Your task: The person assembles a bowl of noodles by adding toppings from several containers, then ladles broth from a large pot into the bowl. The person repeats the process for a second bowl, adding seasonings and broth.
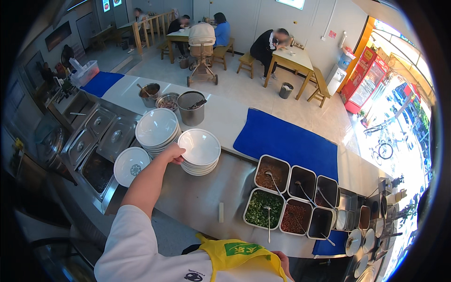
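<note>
My left hand [174, 154] reaches out over the steel counter and grips the rim of the top white bowl [199, 146], which sits on a shorter stack of bowls. A taller stack of white bowls [156, 127] stands just left of it, and one more bowl with a printed mark [131, 166] is at the lower left. Behind the stacks are a tall steel strainer pot [191, 109], a steel pot with a spoon [149, 95] and a steel bowl of chopped food [168, 101]. Little of my right hand [283, 262] shows beside the yellow apron; its fingers are hidden.
Trays of chopped greens [264, 208] and other toppings with spoons stand at the right, by a blue mat [287, 135]. Lidded steel pans [116, 135] are at the left. Small plates [353, 242] line the far right. Several people sit at tables beyond the counter.
</note>
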A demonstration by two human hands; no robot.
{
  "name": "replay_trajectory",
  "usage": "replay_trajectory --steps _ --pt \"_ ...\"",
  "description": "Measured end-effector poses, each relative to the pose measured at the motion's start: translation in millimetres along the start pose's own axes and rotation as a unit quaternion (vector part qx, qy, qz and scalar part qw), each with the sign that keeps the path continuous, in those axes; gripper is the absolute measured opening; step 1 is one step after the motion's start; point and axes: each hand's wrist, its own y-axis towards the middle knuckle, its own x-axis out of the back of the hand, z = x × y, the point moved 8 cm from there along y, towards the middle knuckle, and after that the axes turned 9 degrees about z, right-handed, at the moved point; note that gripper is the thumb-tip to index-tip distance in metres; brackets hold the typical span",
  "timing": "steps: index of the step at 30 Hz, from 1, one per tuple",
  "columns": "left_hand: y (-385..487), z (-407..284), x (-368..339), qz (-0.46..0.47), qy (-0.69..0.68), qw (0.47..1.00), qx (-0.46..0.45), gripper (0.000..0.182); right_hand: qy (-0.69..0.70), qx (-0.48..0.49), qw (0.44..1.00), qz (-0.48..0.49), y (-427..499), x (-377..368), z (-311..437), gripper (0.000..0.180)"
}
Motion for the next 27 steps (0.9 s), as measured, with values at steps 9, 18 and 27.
replay_trajectory --steps 9,18,27 --pt "-19 -2 -16 0.052 -0.155 0.98 -0.11 0.038 -0.224 0.042 0.974 -0.009 -15 0 15 0.027" --pt "-110 -36 -57 0.008 -0.215 0.949 -0.23 0.036 -0.127 -0.023 0.992 -0.003 -12 33 47 0.028" --pt "-260 -24 -225 0.01 -0.282 0.927 -0.248 0.034 -0.01 0.17 0.973 0.157 34 26 212 0.043"
